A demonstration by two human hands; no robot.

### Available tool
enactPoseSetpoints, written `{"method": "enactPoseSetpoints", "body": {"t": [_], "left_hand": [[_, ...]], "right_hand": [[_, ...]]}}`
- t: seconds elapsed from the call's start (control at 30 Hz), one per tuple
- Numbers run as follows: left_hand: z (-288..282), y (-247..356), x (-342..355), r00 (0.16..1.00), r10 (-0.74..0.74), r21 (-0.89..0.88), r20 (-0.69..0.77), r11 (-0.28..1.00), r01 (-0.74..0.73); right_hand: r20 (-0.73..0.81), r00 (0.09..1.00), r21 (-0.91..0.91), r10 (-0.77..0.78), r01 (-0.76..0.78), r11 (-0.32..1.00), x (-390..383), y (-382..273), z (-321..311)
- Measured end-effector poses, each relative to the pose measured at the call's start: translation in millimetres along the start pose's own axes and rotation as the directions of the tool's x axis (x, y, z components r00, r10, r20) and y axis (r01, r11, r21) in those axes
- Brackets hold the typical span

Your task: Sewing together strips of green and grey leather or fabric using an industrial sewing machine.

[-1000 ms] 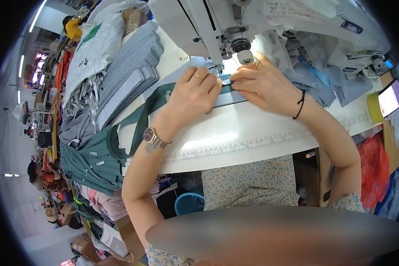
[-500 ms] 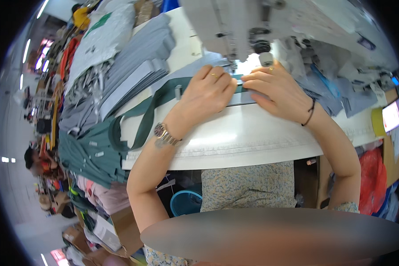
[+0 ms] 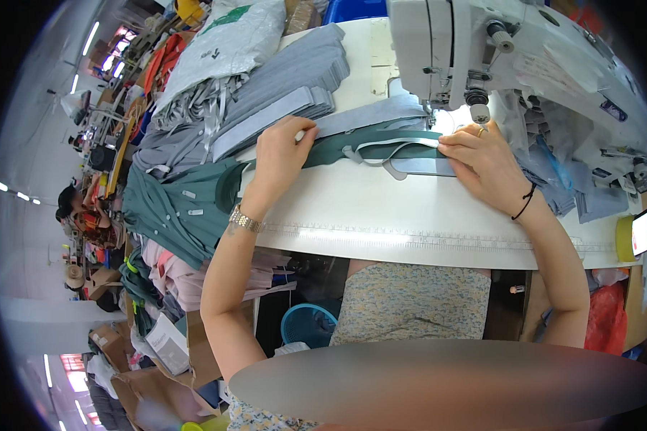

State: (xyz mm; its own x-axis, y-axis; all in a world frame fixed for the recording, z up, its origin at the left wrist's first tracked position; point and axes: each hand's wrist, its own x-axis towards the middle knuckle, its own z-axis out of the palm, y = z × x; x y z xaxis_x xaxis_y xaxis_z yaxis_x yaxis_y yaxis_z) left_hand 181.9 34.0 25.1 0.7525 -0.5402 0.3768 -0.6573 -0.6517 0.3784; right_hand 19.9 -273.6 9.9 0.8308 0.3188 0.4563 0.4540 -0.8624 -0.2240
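Observation:
A long green fabric band [image 3: 327,154] runs from beneath my left hand [image 3: 280,154] to the sewing machine [image 3: 438,65]. My left hand is closed on the band's left part, with a small pale thing at its fingertips that I cannot make out. My right hand [image 3: 485,161] pinches the band's right end just in front of the needle area, whose details glare hides. Between the hands a narrow whitish tape [image 3: 381,147] loops over the band. The green buttoned garment [image 3: 180,208] lies left of my left hand, partly hanging off the table.
Stacked grey-blue fabric pieces [image 3: 280,93] and a white plastic sack [image 3: 226,47] lie at the back left. A printed ruler [image 3: 410,233] follows the front edge of the white table [image 3: 352,215]. Below stand a blue basket [image 3: 308,325] and cardboard boxes [image 3: 201,345]. A person sits far left.
My left hand has moved left, away from my right hand, which stays by the machine. The whitish tape loop now shows between them. The whole view has shifted.

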Motion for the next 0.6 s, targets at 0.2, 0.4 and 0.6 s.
{"method": "enactPoseSetpoints", "body": {"t": [0.2, 0.4, 0.6], "left_hand": [[5.8, 2.2, 13.8, 0.934, 0.307, 0.198, 0.181, 0.919, -0.34], [6.3, 0.4, 3.8, 0.94, 0.229, 0.382, 0.253, 0.869, -0.314], [-8.7, 16.7, 8.9, 0.884, 0.406, 0.319, -0.233, 0.89, -0.325]], "right_hand": [[-0.016, 0.999, 0.002, 0.047, -0.047, 0.999, -1.1, -2.6, -0.7], [-0.009, 0.999, -0.024, 0.042, -0.042, 0.999, -4.4, 2.5, 8.5], [-0.013, 0.999, -0.03, 0.05, -0.051, 0.998, -3.9, 0.9, 6.9]]}}
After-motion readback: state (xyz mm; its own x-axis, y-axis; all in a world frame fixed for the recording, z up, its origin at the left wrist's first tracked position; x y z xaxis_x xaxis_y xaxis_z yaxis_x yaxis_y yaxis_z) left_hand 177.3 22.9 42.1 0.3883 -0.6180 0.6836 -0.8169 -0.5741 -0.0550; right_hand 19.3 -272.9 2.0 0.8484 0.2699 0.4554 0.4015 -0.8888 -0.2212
